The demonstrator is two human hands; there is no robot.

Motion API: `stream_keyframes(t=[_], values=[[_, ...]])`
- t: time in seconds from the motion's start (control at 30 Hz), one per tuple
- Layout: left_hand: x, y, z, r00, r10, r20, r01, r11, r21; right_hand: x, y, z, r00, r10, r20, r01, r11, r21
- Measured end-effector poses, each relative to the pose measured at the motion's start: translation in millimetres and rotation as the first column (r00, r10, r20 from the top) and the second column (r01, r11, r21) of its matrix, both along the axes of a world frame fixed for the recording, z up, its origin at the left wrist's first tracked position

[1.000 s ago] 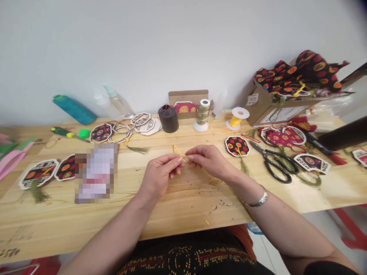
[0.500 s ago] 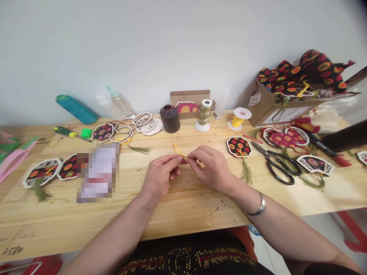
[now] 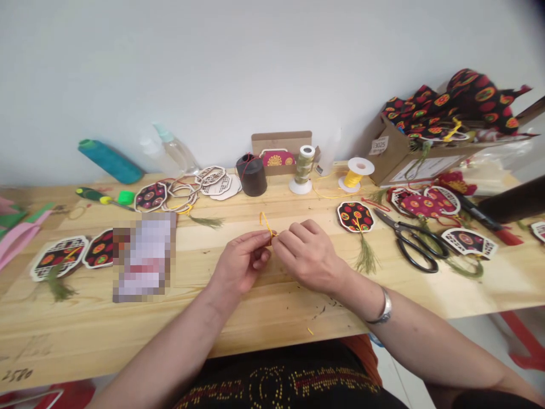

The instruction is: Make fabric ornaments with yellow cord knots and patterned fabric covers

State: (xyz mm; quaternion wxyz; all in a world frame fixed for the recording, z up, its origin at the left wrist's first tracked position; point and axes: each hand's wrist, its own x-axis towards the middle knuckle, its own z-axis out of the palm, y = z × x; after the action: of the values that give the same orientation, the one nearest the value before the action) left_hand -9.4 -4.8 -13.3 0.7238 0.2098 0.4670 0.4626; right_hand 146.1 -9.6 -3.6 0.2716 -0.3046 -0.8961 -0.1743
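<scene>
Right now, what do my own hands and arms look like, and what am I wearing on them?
Your left hand and right hand are ungloved, with both forearms bare. A wide silver-coloured bracelet circles the right wrist. A dark sleeve shows near the right elbow; no left sleeve is visible.
</scene>
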Motion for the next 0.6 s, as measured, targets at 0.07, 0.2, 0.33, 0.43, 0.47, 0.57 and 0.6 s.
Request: stream_keyframes(t=[0.07,0.2,0.33,0.43,0.47,0.57,0.6], values=[[-0.2,0.2,-0.5,1.000,-0.011,0.020,0.012,1.000,-0.015,-0.7,-0.2,0.8,1.000,-0.003,0.009,0.003,1.000,0.016],[0.2,-0.6,-0.7,0.999,-0.020,0.030,0.021,1.000,-0.017,-2.4,-1.2,0.5,0.999,-0.010,0.039,0.009,1.000,0.010],[1.0,-1.0,-1.5,1.000,-0.013,0.001,0.013,1.000,0.012,-3.6,-2.2,0.4,0.997,0.012,0.070,-0.012,1.000,-0.004],[0.5,-1.0,-2.7,0.999,-0.028,-0.018,0.028,0.999,0.033,-2.5,-1.4,0.7,0.997,0.029,0.069,-0.029,1.000,0.002],[0.3,-1.1,-3.0,0.999,-0.031,-0.023,0.032,0.999,0.040,-1.5,-0.6,0.6,0.997,0.036,0.067,-0.037,0.999,0.008],[-0.4,-1.3,-2.5,0.999,-0.018,-0.044,0.021,0.998,0.067,2.9,3.3,-0.8,0.998,0.054,0.019,-0.053,0.998,-0.034],[-0.6,-1.3,-1.9,0.999,-0.010,-0.054,0.014,0.997,0.076,4.4,5.0,-1.9,0.999,0.034,-0.034,-0.037,0.996,-0.081]])
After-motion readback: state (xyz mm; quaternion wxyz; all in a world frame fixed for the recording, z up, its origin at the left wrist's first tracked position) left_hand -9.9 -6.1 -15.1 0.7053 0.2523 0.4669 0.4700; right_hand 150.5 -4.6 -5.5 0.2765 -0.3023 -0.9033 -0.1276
